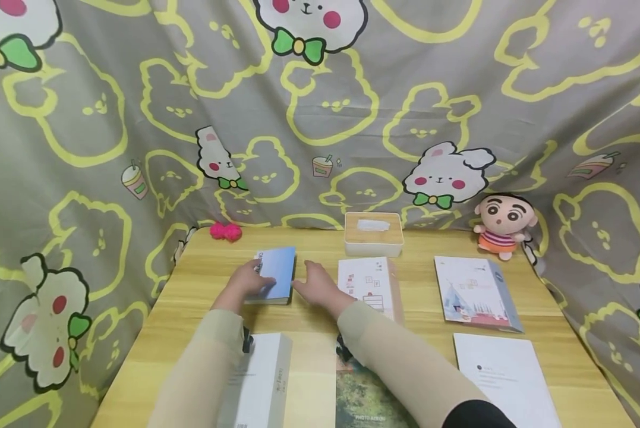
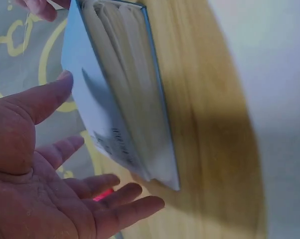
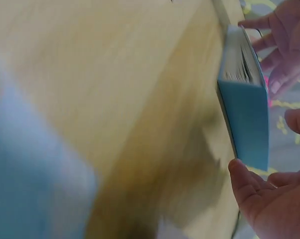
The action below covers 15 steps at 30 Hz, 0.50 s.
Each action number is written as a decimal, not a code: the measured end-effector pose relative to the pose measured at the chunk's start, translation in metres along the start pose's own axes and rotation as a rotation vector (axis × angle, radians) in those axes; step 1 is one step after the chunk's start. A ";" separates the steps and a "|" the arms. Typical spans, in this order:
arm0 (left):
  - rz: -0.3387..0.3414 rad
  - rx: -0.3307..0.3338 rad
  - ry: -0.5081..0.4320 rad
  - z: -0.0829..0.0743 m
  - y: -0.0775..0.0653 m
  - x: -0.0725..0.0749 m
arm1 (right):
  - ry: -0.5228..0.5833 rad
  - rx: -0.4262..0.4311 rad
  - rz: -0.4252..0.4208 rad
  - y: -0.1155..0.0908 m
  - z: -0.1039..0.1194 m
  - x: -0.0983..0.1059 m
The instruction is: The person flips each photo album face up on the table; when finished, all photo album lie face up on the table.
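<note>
A thick blue photo album [image 1: 282, 270] lies on the table at the back left, its page edges [image 2: 127, 64] showing in the left wrist view. My left hand [image 1: 247, 280] is at its left side, the thumb tip at the pale blue cover [image 2: 92, 99] and the other fingers spread loosely past the edge. On the opposite side, my right hand [image 1: 320, 286] has its fingertips close by the blue spine [image 3: 247, 124]. Its fingers are loosely extended, with the palm partly in the right wrist view.
White albums stand around: one beneath my left forearm [image 1: 263, 368], others at centre [image 1: 362, 279] and right [image 1: 466, 291], [image 1: 507, 374]. A green photo album [image 1: 370, 398] lies in front. Behind are a tissue box [image 1: 373, 241], a pink item [image 1: 226, 231] and a plush doll [image 1: 504, 226].
</note>
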State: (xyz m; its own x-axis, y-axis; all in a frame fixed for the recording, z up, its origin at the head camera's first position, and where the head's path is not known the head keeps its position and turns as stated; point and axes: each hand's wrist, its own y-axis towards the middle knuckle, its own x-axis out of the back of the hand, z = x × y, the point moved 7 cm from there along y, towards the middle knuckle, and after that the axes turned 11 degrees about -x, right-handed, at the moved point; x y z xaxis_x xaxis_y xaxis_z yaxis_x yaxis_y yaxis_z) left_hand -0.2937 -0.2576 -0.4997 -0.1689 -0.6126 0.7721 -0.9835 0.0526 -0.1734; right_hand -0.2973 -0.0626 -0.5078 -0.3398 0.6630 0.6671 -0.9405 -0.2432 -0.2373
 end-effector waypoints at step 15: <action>0.021 0.028 -0.011 -0.004 0.001 -0.005 | 0.039 -0.052 0.075 -0.006 0.018 -0.037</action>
State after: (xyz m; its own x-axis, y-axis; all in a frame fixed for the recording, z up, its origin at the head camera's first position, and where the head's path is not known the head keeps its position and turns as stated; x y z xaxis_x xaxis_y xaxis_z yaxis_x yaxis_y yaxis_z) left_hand -0.2939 -0.2518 -0.5014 -0.1888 -0.6201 0.7614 -0.9774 0.0437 -0.2068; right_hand -0.2786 -0.0982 -0.5182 -0.4085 0.6714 0.6184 -0.9110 -0.2572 -0.3225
